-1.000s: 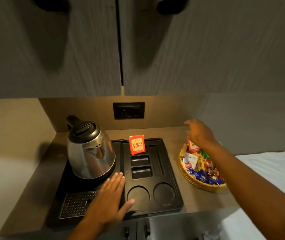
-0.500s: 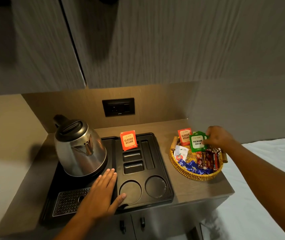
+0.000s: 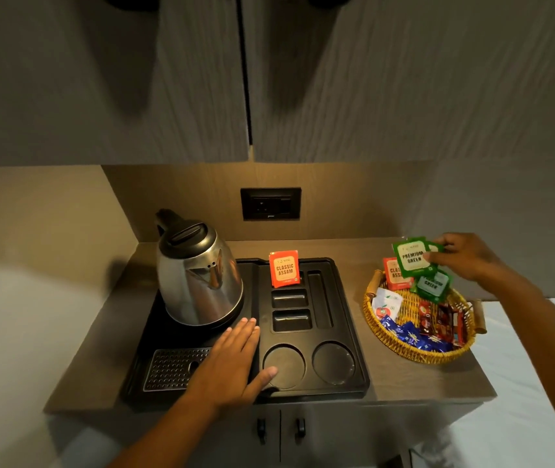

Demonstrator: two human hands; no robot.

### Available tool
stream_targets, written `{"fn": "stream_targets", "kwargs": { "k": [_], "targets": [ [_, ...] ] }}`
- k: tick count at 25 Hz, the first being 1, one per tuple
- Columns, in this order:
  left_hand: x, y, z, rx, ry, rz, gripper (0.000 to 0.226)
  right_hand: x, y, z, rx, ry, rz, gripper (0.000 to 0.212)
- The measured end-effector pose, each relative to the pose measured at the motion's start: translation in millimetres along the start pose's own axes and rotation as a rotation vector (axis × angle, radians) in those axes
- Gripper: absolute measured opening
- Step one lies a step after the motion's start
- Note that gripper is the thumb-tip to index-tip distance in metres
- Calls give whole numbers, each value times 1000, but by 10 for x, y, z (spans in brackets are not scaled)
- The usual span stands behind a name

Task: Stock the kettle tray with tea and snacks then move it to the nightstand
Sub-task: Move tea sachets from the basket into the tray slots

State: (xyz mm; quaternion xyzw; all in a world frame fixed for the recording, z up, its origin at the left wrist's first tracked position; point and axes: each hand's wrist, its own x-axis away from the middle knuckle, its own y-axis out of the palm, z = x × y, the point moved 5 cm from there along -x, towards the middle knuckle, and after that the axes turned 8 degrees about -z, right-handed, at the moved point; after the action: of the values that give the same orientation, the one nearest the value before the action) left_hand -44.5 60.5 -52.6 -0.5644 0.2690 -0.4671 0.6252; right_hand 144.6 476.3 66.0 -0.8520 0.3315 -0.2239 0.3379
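Note:
A black kettle tray [image 3: 350,336] lies on the brown counter with a steel kettle [image 3: 198,275] at its back left. One orange Classic Assam tea sachet [image 3: 284,268] stands in the tray's rear slot. My left hand [image 3: 232,363] rests flat, fingers apart, on the tray in front of the kettle. To the right, a wicker basket [image 3: 404,349] holds another orange sachet [image 3: 393,273], a green sachet [image 3: 434,286], a white packet and blue and red snack wrappers. Above the basket's far rim, my right hand [image 3: 465,256] pinches a green Premium Green tea sachet [image 3: 411,256].
Grey cupboard doors hang close overhead. A black wall socket [image 3: 270,204] sits behind the tray. Below the counter are two small doors with black handles [image 3: 281,428]. White bedding [image 3: 539,383] lies to the right of the counter.
My right hand has lifted a green tea sachet out of the basket, uncovering another green one beneath. The left hand has stayed on the tray.

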Motion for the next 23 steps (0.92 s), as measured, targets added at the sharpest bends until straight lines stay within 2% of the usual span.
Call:
{"fn": "stream_targets", "kwargs": {
  "k": [2, 4, 9, 15, 18, 21, 23],
  "targets": [
    [-17, 7, 17, -1, 4, -3, 95, 86, 210, -430, -79, -135, -42, 11],
    [-23, 8, 14, 12, 3, 4, 94, 89, 755, -867, -94, -243, -157, 14],
    [-15, 27, -5, 42, 0, 10, 92, -119, 2033, -1252, -153, -183, -289, 15],
    [-51, 43, -7, 25, 7, 22, 93, -203, 2315, -1165, 178, -186, -384, 52],
    [-54, 69, -19, 33, 15, 32, 91, -129, 2209, -1144, 344, -211, -314, 57],
    [-58, 87, -39, 27, 15, 26, 91, -7, 1648, -915, 261, -196, -47, 48],
    [-54, 72, -32, 18, 16, 28, 92, 44, 1189, -532, 261, -79, 83, 41]
  ]
}}
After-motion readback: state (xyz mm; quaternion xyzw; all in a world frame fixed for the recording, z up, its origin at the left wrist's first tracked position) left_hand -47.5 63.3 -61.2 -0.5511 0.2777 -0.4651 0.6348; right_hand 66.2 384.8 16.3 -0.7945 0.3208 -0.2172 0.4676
